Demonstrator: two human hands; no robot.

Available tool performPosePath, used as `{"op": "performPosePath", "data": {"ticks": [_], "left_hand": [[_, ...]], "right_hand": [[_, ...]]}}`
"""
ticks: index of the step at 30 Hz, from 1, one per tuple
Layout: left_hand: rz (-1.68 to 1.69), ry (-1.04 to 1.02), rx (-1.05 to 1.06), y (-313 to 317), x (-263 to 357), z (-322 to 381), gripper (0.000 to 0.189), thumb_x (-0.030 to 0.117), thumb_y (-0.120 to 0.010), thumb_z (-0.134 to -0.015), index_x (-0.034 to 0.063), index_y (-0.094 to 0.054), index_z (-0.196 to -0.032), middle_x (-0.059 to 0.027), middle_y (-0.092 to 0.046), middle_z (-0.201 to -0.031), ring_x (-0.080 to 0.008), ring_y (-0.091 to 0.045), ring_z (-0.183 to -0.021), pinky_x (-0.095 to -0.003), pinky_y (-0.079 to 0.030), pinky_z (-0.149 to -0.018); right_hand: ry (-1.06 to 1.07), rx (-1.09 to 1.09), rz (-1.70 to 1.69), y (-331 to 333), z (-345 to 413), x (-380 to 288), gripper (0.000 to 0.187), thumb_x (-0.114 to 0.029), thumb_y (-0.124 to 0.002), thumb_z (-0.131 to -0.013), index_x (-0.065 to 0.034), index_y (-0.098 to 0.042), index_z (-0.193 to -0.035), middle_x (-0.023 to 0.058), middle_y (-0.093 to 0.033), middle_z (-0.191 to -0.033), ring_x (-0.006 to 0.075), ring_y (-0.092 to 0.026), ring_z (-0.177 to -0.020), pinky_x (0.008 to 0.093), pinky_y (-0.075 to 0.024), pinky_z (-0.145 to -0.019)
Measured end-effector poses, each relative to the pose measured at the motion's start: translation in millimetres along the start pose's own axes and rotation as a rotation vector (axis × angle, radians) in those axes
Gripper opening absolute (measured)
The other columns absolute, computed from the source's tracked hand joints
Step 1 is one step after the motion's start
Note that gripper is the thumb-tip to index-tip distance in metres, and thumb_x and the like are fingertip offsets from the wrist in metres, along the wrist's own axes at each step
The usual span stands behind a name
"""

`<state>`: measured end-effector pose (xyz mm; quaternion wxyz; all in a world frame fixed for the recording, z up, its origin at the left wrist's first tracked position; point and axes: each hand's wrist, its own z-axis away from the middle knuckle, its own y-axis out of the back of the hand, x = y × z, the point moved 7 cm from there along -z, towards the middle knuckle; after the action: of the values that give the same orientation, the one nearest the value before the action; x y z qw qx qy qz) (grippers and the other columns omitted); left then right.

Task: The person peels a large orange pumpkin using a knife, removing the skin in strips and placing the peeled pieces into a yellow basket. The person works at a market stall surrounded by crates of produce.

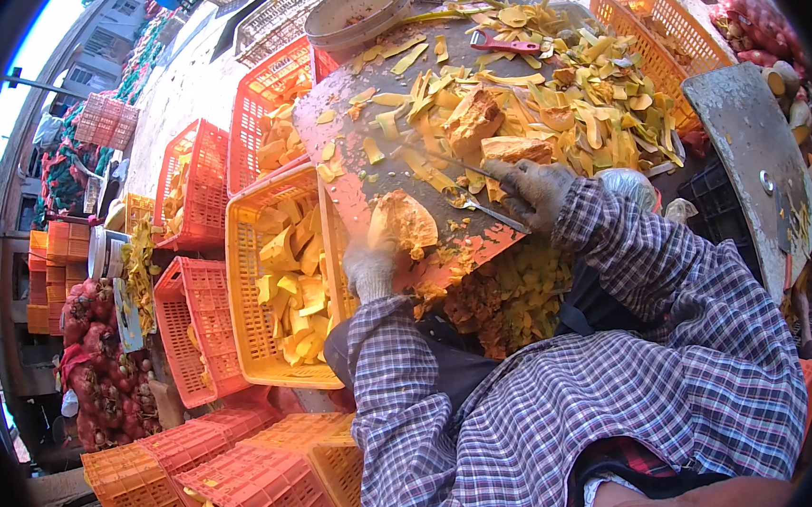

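My left hand (370, 267), in a pale knitted glove and blurred, holds the left edge of a peeled orange pumpkin chunk (407, 223) at the near side of a worn work board (338, 116). In my gloved right hand (536, 193) is a knife, its thin blade (441, 156) pointing up and left over the board, beyond the chunk. A metal spoon (485, 210) lies on the board beside my right hand. Two more pumpkin chunks, a large one (473, 121) and a flatter one (516, 149), sit among the peelings just past that hand.
A heap of peelings (594, 103) covers the board's right side, with a red-handled peeler (504, 43) at the back. A white tub (358, 14) stands at the far edge. At left, a yellow crate (241, 295) holds cut pumpkin; red crates (201, 327) surround it. Scraps lie below the board.
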<state>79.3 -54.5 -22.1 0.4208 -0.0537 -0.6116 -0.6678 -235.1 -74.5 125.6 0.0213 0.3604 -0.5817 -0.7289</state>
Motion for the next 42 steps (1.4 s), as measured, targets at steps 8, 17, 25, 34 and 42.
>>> {"op": "performPosePath", "data": {"ticks": [8, 17, 25, 34, 42], "left_hand": [[-0.325, -0.025, -0.028, 14.7, 48.9, 21.5, 0.038, 0.034, -0.066, -0.084, 0.0089, -0.064, -0.112, -0.0161, -0.069, -0.101, -0.0283, -0.066, -0.096, -0.0379, -0.052, -0.077], [-0.345, 0.012, 0.038, 23.7, 59.2, 37.0, 0.035, 0.032, -0.059, -0.085, 0.0065, -0.064, -0.109, -0.0193, -0.066, -0.104, -0.0378, -0.064, -0.097, -0.0492, -0.051, -0.079], [-0.050, -0.187, 0.190, 22.5, 49.2, 48.6, 0.038, 0.016, -0.069, -0.076, 0.0020, -0.065, -0.111, -0.0164, -0.069, -0.095, -0.0294, -0.067, -0.088, -0.0383, -0.052, -0.075], [0.776, -0.115, 0.117, 16.6, 20.1, 58.7, 0.044, -0.011, -0.060, -0.075, -0.0060, -0.057, -0.119, -0.0157, -0.065, -0.102, -0.0182, -0.066, -0.079, -0.0277, -0.055, -0.066], [0.827, 0.249, 0.020, 4.1, 9.4, 61.8, 0.038, 0.023, -0.074, -0.077, -0.0028, -0.063, -0.102, -0.0104, -0.065, -0.083, -0.0160, -0.062, -0.062, -0.0244, -0.050, -0.049]], "right_hand": [[-0.013, -0.481, 0.148, -65.2, -12.7, -64.5, 0.058, -0.013, -0.050, -0.090, -0.0096, -0.031, -0.144, 0.0255, -0.055, -0.119, 0.0351, -0.060, -0.107, 0.0421, -0.0506, -0.088], [-0.053, -0.555, 0.171, -73.2, -42.9, -66.8, 0.054, -0.010, -0.052, -0.089, -0.0079, -0.037, -0.141, 0.0210, -0.059, -0.117, 0.0335, -0.059, -0.112, 0.0416, -0.0497, -0.090], [-0.067, -0.454, 0.053, -104.5, -81.8, -40.0, 0.048, -0.020, -0.050, -0.091, -0.0080, -0.041, -0.136, 0.0202, -0.062, -0.110, 0.0362, -0.060, -0.104, 0.0435, -0.0474, -0.090], [-0.121, 0.037, -0.456, -64.8, -78.2, 18.4, 0.045, -0.025, -0.053, -0.093, -0.0166, -0.045, -0.136, 0.0188, -0.066, -0.093, 0.0306, -0.066, -0.087, 0.0399, -0.0527, -0.075], [-0.417, 0.221, 0.172, 38.8, -60.7, 102.0, 0.042, -0.023, -0.049, -0.094, -0.0170, -0.046, -0.136, 0.0170, -0.063, -0.109, 0.0319, -0.062, -0.101, 0.0412, -0.0497, -0.088]]}}
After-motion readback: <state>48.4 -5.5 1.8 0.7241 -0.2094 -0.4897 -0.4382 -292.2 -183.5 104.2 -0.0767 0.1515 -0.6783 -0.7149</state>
